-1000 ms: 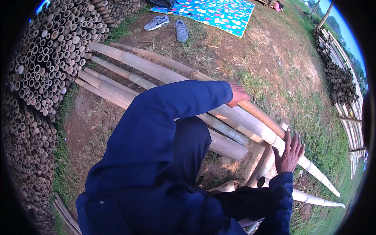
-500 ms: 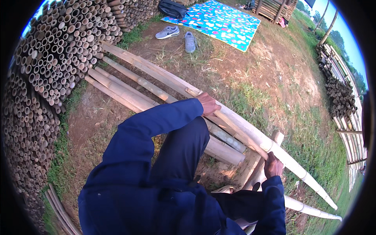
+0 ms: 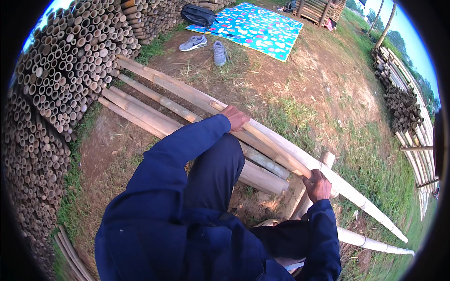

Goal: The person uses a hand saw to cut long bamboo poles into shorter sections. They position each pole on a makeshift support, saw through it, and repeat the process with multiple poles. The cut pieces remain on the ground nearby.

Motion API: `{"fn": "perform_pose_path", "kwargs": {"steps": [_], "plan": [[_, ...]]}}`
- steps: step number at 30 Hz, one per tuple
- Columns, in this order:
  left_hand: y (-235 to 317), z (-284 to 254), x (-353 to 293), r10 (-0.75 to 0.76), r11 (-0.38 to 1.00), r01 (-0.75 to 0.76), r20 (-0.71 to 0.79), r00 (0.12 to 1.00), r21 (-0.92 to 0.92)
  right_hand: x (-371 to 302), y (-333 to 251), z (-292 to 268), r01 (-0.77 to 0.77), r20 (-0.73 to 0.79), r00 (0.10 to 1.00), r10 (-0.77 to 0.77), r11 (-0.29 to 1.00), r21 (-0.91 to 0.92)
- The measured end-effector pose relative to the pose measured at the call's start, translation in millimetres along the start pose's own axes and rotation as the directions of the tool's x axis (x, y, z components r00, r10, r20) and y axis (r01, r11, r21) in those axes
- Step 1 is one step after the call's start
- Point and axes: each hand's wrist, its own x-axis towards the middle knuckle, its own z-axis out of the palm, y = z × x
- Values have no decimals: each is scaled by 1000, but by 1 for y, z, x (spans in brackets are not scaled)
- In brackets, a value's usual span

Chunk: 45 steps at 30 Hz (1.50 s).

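My left hand is closed around a split bamboo strip near its far-left end. Gripping the same strip's near-right end is my right hand, its fingers wrapped over the edge. The strip lies along a long pale bamboo pole, which slants from the upper left to the lower right. Just inside of it, beside my knee, several bamboo poles lie roughly parallel. A short thick bamboo piece crosses under the long pole near my right hand.
Stacked bamboo poles rise along the left, cut ends facing me. Grey shoes stand by a blue patterned mat with a black bag. More bamboo is piled at far right. Another pole lies at lower right.
Both hands have shifted a little to the upper left, still holding the strip. The whole view has also moved slightly, and the right hand's knuckles are turned further up.
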Motion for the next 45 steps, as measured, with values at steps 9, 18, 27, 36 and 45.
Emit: {"fn": "perform_pose_path", "kwargs": {"steps": [9,18,27,36,45], "plan": [[-3,0,4,-15,1000,15,-16,1000,-6,7,17,2,18,-32,999,-17,999,37],[7,-22,8,-25,992,16,-67,997,-128,20,21,-9,45,-99,995,-34,993,112],[2,-32,6,23,978,-43,-100,995,-203,25,21,-6,70,-182,981,-70,998,-8],[0,-16,-1,17,963,-22,-23,1000,-268,22,18,13,76,-103,991,-81,996,-54],[10,20,39,-32,985,69,222,974,-158,43,55,59,2,35,999,-3,1000,6]]}}
